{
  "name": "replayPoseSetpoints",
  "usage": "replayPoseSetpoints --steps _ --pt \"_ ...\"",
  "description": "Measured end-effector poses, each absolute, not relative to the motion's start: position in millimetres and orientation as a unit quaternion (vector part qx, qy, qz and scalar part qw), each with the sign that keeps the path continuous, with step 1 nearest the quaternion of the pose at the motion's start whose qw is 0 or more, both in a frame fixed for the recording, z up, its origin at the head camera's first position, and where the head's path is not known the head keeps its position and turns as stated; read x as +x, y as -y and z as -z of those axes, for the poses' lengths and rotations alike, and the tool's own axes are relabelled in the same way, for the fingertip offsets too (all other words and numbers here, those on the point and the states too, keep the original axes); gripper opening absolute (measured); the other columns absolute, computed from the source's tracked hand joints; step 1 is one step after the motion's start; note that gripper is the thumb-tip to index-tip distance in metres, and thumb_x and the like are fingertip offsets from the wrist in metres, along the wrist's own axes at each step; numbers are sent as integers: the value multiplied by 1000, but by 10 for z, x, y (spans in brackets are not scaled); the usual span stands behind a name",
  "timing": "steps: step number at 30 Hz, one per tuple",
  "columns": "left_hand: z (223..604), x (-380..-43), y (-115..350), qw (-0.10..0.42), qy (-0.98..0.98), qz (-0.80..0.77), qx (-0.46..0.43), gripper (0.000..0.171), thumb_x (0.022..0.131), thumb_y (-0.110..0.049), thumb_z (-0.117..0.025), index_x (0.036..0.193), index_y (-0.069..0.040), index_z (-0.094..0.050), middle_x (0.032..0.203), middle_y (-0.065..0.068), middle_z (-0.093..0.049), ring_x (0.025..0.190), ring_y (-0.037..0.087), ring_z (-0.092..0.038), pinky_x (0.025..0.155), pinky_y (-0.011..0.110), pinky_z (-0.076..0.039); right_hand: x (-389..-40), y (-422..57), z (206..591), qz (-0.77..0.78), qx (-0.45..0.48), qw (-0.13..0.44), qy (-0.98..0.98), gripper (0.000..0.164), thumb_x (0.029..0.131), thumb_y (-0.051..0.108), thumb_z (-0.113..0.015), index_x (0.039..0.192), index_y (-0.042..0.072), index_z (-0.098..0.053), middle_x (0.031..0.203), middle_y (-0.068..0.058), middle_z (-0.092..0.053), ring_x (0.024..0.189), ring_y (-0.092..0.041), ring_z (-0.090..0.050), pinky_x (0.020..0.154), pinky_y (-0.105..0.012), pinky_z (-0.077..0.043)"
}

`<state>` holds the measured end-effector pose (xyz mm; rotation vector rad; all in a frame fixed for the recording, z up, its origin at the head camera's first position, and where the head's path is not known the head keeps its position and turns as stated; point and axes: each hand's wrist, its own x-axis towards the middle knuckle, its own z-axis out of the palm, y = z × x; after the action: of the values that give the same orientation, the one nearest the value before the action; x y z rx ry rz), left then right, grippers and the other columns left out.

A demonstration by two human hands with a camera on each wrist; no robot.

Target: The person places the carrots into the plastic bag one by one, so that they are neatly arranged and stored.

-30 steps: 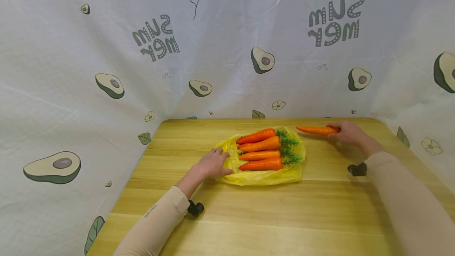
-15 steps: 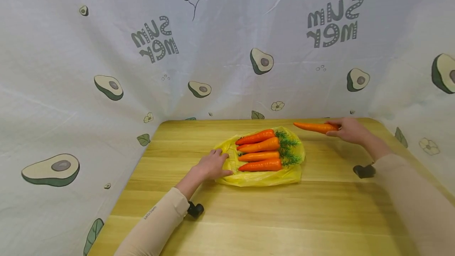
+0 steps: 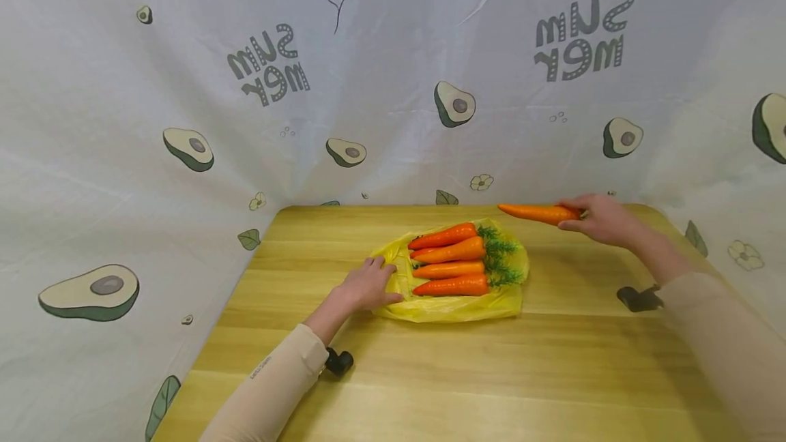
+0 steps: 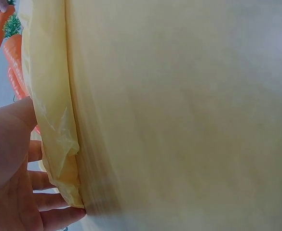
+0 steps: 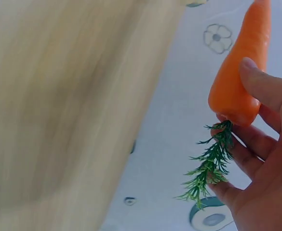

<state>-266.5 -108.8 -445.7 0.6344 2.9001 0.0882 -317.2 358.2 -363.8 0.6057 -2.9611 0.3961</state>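
Note:
My right hand (image 3: 604,219) grips an orange carrot (image 3: 534,213) by its thick end, raised at the table's back right with its tip pointing left. Up close, the thumb presses the side of the carrot (image 5: 242,72), and a green feathery top (image 5: 213,161) hangs down by the fingers. Several more carrots (image 3: 454,284) lie side by side on a crumpled yellow plastic bag (image 3: 485,307), tips to the left and green tops (image 3: 502,251) to the right. At the bag's left edge rests my left hand (image 3: 366,285), fingers spread, touching the yellow plastic (image 4: 51,96).
The wooden table (image 3: 442,367) has its back edge close to a white curtain (image 3: 393,87) printed with avocados and lettering. A small black device (image 3: 338,362) sits at the left wrist, and another black device (image 3: 638,298) at the right wrist.
My right hand has lifted the carrot up from near the table and brought its tip slightly left. My left hand and the carrots on the bag have stayed put.

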Motion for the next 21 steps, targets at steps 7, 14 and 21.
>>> replayPoseSetpoints --steps 7,14,21 --pt "4457 -2658 1089 86 -972 -24 215 72 93 -60 -62 149 -16 -49 154 14 -41 140 33 -42 100 51 -50 -2962 -3351 3464 -117 203 49 971 57 95 32 -71 137 -5 -58 132 -36 -57 115 -50 -57 93 -64 -45" --pt "4456 -2663 1085 86 -973 -29 214 71 94 -59 -62 149 -16 -48 154 14 -41 140 33 -42 100 52 -50 -2817 -3095 3391 -101 242 84 961 53 92 30 -75 132 -3 -64 126 -27 -63 105 -41 -60 88 -57 -48" --pt "4425 -2675 1080 95 -973 -30 210 72 94 -59 -61 150 -17 -47 156 14 -39 143 33 -39 102 53 -48 -2682 -2815 3362 -81 292 97 948 49 88 29 -79 128 3 -69 120 -20 -65 106 -37 -58 89 -56 -48"
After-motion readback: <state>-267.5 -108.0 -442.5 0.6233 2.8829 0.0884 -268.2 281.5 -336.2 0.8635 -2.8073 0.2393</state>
